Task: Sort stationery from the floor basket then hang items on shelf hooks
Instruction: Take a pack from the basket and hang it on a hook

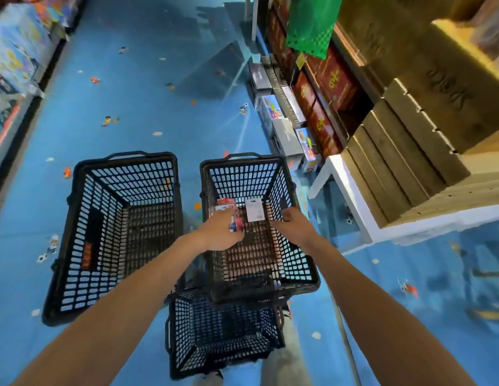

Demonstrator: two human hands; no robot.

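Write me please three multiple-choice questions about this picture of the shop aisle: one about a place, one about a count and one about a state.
1. Where does the white card lie?
A on a chair
B in the right basket
C in a drawer

2. How many black baskets are in view?
A two
B three
C five

3. What does the left hand do?
A holds colourful packets
B hangs open and empty
C holds a pair of scissors

Answers:
1 B, the card lies on the bottom of the right basket, toward its far end.
2 B, one stands at the left, one at the right and one nearer to the person.
3 A, its fingers curl round the packets inside the right basket.
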